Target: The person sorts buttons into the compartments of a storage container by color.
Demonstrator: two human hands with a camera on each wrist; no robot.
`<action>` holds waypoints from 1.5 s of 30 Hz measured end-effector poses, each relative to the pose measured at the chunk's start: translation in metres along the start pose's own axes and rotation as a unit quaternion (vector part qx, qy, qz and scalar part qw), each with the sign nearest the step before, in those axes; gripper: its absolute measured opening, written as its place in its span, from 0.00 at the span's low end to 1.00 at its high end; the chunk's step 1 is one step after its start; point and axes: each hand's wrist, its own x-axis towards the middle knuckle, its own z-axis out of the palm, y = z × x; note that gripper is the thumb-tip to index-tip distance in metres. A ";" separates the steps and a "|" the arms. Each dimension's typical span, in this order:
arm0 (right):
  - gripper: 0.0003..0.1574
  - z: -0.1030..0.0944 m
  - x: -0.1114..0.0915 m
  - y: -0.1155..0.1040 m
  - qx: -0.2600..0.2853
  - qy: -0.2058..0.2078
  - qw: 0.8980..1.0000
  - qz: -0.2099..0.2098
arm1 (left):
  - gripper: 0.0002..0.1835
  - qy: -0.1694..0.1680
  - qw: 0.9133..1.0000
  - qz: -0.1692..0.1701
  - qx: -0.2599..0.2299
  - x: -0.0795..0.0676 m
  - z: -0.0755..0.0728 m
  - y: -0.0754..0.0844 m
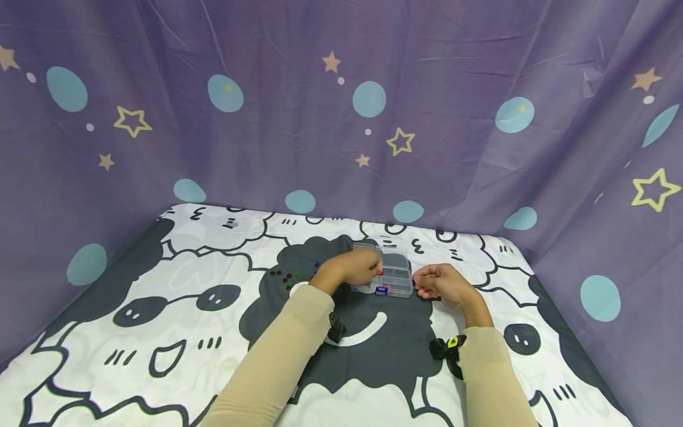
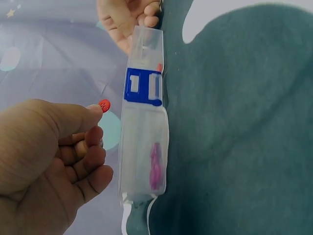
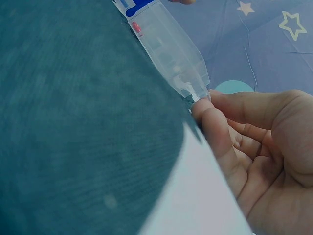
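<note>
A red button is pinched at the thumb tip of my left hand, over the clear compartment box. The lid of the box looks raised at the far side, and a blue latch sits on its front. Through the front wall, pink-purple pieces show in one compartment. Something small and red shows in another. At the box's right end, my right hand pinches the corner between thumb and forefinger. Part of the box is hidden behind my left hand in the head view.
Loose dark-brown, green and blue buttons lie left of the box, partly behind my left forearm. A sheep-patterned cloth covers the surface. Purple curtains stand behind it and at both sides.
</note>
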 end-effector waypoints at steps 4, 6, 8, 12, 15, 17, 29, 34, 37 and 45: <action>0.15 0.001 0.000 0.000 -0.003 0.001 1.000 -0.001 | 0.14 0.000 1.000 0.004 0.001 0.002 0.002 0.004; 0.15 0.001 0.000 0.000 -0.004 0.001 1.000 -0.001 | 0.15 0.000 1.000 0.010 0.003 0.004 0.003 0.005; 0.15 0.001 0.000 0.000 -0.003 0.001 1.000 -0.002 | 0.16 0.005 1.000 0.016 0.003 0.005 0.005 0.006; 0.15 0.001 0.001 0.000 -0.001 -0.003 1.000 -0.003 | 0.15 0.011 1.000 0.018 -0.003 0.006 0.006 0.005; 0.14 0.002 0.001 0.000 0.000 -0.005 1.000 -0.002 | 0.15 0.010 1.000 0.009 -0.017 0.004 0.006 0.003; 0.14 0.002 0.001 -0.001 0.000 -0.003 1.000 -0.001 | 0.15 0.010 0.999 0.003 -0.030 0.001 0.004 0.001; 0.13 0.001 0.000 -0.002 0.000 0.000 1.000 0.006 | 0.20 0.020 0.998 -0.028 -0.057 -0.025 -0.017 -0.021; 0.14 0.001 -0.001 -0.003 0.001 -0.003 1.000 0.005 | 0.15 0.014 0.997 -0.057 -0.044 -0.036 -0.025 -0.033; 0.14 0.001 -0.001 -0.003 0.001 -0.004 1.000 0.003 | 0.18 0.012 0.996 -0.068 -0.049 -0.044 -0.030 -0.037; 0.14 0.001 -0.002 -0.003 0.004 -0.004 1.000 0.004 | 0.10 0.016 0.994 -0.105 -0.024 -0.066 -0.039 -0.051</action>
